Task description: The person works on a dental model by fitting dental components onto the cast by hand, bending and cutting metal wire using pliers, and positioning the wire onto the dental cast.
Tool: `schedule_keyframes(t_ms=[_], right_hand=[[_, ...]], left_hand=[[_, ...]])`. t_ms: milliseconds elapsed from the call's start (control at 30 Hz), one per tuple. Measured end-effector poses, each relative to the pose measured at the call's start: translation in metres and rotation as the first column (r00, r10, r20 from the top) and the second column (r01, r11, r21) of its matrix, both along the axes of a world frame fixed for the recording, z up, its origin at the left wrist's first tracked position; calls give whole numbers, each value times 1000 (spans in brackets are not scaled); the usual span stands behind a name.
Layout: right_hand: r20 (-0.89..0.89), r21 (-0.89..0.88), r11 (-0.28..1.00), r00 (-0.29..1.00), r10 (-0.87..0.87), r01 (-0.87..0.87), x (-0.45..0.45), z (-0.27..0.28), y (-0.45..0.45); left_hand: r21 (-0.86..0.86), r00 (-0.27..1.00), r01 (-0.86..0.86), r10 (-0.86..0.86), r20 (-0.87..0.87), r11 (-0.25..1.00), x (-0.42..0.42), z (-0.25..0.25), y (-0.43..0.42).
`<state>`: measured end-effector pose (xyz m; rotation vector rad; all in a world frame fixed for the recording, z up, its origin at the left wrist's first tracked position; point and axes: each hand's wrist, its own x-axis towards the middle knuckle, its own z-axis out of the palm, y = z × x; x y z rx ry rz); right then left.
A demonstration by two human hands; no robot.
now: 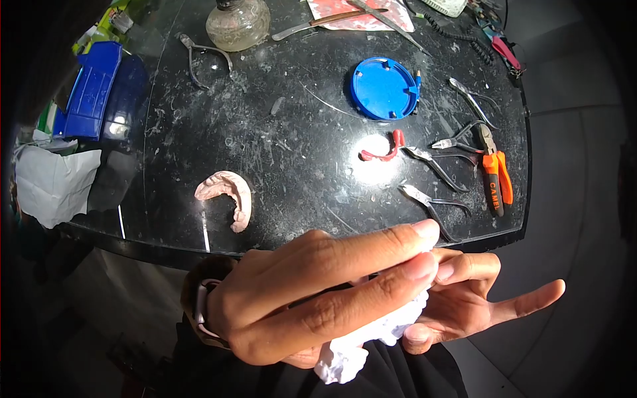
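Observation:
A lumpy white piece is held low in front of the table's near edge, over dark clothing. My left hand, with a band at its wrist, reaches across from the left and covers much of the piece. On the right, my right hand has its fingers bent at the piece, with one finger stretched out to the right. The fingertips of both hands meet at the piece's upper right end. What lies between those tips is hidden.
A pink horseshoe-shaped cast rests near the table's front edge. Several pliers, including an orange-handled pair, lie right, near a red curved piece. A blue round lid, glass jar and crumpled paper are farther out.

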<state>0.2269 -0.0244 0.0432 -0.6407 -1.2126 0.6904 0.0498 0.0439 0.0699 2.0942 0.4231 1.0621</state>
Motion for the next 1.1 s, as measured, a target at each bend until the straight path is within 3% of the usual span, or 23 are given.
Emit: schedule_keyframes(t_ms=[567, 833, 933, 1100], right_hand=[[-29, 38, 999, 1000, -10, 12, -5, -4, 2], [-78, 23, 999, 996, -47, 49, -11, -6, 1], [76, -76, 976, 977, -197, 203, -14, 1, -3], [-88, 20, 998, 995, -50, 52, -19, -9, 5]], left_hand=[[-82, 996, 82, -80, 24, 993, -1, 3, 0], [-83, 998, 37, -33, 53, 996, 1, 0, -3], [-74, 994, 17, -10, 107, 997, 5, -4, -4], [-3, 988, -43, 43, 147, 999, 3, -14, -1]])
